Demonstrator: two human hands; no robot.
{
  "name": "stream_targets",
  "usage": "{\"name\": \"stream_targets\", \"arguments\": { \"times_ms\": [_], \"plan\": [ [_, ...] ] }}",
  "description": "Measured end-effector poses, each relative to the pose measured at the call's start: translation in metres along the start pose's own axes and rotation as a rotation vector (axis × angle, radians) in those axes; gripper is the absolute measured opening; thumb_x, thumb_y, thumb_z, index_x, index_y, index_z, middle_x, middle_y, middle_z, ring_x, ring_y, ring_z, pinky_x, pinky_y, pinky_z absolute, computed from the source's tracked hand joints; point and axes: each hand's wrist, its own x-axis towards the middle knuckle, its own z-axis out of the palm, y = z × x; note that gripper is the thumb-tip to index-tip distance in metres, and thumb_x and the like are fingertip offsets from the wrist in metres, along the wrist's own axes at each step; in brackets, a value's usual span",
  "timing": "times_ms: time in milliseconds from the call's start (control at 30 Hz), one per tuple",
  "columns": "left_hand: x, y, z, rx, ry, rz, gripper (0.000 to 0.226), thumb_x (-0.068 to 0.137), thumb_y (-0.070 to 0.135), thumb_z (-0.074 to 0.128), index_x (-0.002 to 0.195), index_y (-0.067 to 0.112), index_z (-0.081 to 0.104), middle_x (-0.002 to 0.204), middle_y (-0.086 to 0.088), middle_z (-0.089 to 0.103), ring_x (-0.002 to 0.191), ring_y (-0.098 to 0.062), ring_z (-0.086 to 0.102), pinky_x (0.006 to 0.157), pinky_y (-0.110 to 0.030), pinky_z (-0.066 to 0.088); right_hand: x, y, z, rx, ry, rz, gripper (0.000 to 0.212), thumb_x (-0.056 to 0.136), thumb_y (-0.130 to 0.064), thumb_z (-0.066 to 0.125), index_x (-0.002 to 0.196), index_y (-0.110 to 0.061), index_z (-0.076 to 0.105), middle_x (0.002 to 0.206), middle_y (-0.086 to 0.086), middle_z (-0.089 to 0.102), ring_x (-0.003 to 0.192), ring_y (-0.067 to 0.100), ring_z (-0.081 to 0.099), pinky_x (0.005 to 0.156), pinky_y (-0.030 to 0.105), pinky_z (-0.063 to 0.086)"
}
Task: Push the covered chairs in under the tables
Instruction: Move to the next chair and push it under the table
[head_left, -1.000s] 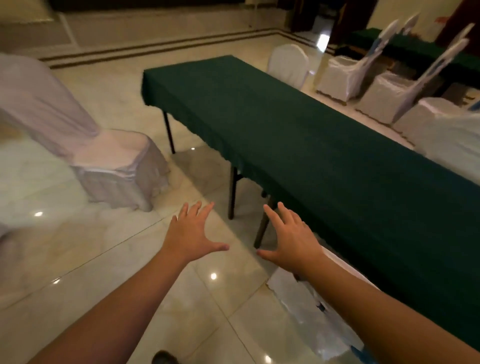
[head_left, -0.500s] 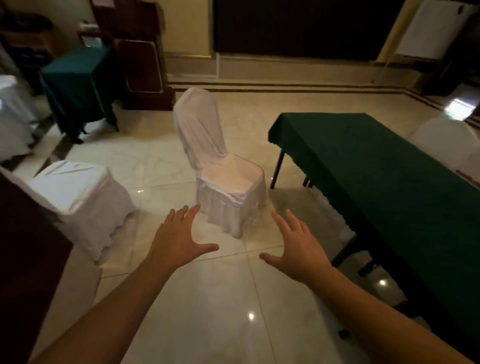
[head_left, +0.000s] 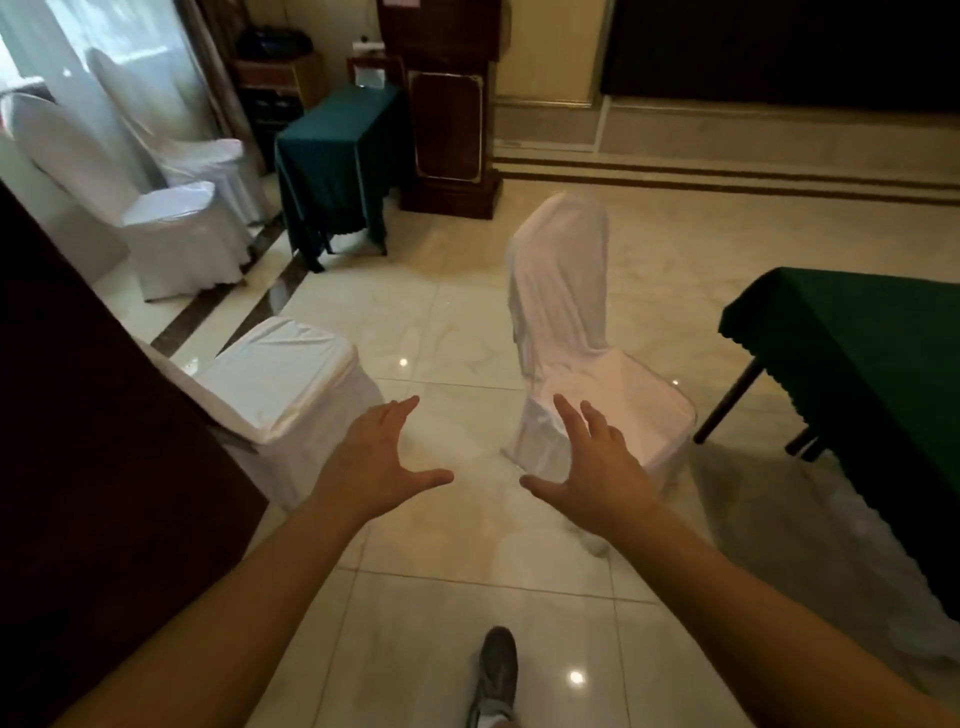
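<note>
With both our left hand (head_left: 376, 467) and right hand (head_left: 597, 475) spread and empty, we should grip the white fabric-covered chair (head_left: 576, 358) at one o'clock by its backrest, pushing toward the green-clothed table (head_left: 852, 332) at three o'clock.

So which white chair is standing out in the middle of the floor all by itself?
The covered chair ahead of the right hand, left of the green table. The others sit along the left side or by the window.

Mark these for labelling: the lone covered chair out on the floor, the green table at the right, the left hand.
covered chair (head_left: 563, 291), head view, backrest cover.
green table (head_left: 857, 332), head view, tablecloth top.
left hand (head_left: 369, 465), head view, back of hand.
</note>
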Motion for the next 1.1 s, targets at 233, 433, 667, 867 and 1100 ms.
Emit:
{"name": "stream_targets", "arguments": {
  "times_ms": [233, 433, 667, 867, 1100],
  "plan": [
    [0.169, -0.012, -0.042, 0.001, 0.066, -0.053, 0.113, 0.054, 0.088, 0.065, 0.147, 0.042, 0.023, 0.153, 0.006, 0.034, 0.138, -0.019, 0.031, 0.107, -0.043, 0.033, 0.196, -0.017, -0.014, 0.017, -0.015, -0.063, 0.113, 0.070, -0.082, 0.063, 0.152, -0.042, -0.003, 0.166, 0.004, 0.013, 0.142, 0.033, 0.030, 0.101, 0.051, 0.043],
    [0.293, -0.025, -0.066, -0.008, 0.071, -0.041, 0.111, 0.058, 0.084, 0.068, 0.149, 0.043, 0.020, 0.155, 0.006, 0.033, 0.137, -0.020, 0.034, 0.105, -0.043, 0.036, 0.333, -0.038, -0.029, -0.016, -0.009, -0.073, 0.113, 0.074, -0.080, 0.061, 0.154, -0.037, -0.005, 0.166, 0.005, 0.009, 0.147, 0.034, 0.020, 0.108, 0.051, 0.036],
    [0.471, -0.072, -0.070, -0.027, 0.040, 0.057, 0.113, 0.057, 0.087, 0.064, 0.149, 0.040, 0.020, 0.153, 0.002, 0.034, 0.136, -0.023, 0.035, 0.103, -0.047, 0.041, 0.485, -0.054, -0.011, -0.050, 0.033, 0.066, 0.115, 0.073, -0.081, 0.062, 0.154, -0.038, -0.008, 0.166, 0.007, 0.009, 0.144, 0.038, 0.025, 0.106, 0.052, 0.039],
    [0.667, -0.106, -0.082, 0.002, -0.022, 0.201, 0.115, 0.052, 0.090, 0.063, 0.147, 0.043, 0.020, 0.152, 0.005, 0.036, 0.133, -0.021, 0.038, 0.100, -0.044, 0.042, 0.626, -0.069, -0.014, -0.083, 0.075, 0.243, 0.116, 0.075, -0.078, 0.064, 0.156, -0.035, -0.007, 0.167, 0.008, 0.004, 0.145, 0.037, 0.024, 0.105, 0.051, 0.040],
    [0.835, -0.080, -0.107, 0.044, -0.106, 0.408, 0.113, 0.053, 0.089, 0.064, 0.147, 0.043, 0.020, 0.151, 0.009, 0.035, 0.135, -0.018, 0.036, 0.101, -0.047, 0.043, 0.728, -0.068, -0.043, -0.090, 0.162, 0.383, 0.111, 0.076, -0.077, 0.063, 0.156, -0.034, -0.001, 0.166, 0.008, 0.007, 0.145, 0.034, 0.022, 0.104, 0.050, 0.041]
  ]
}}
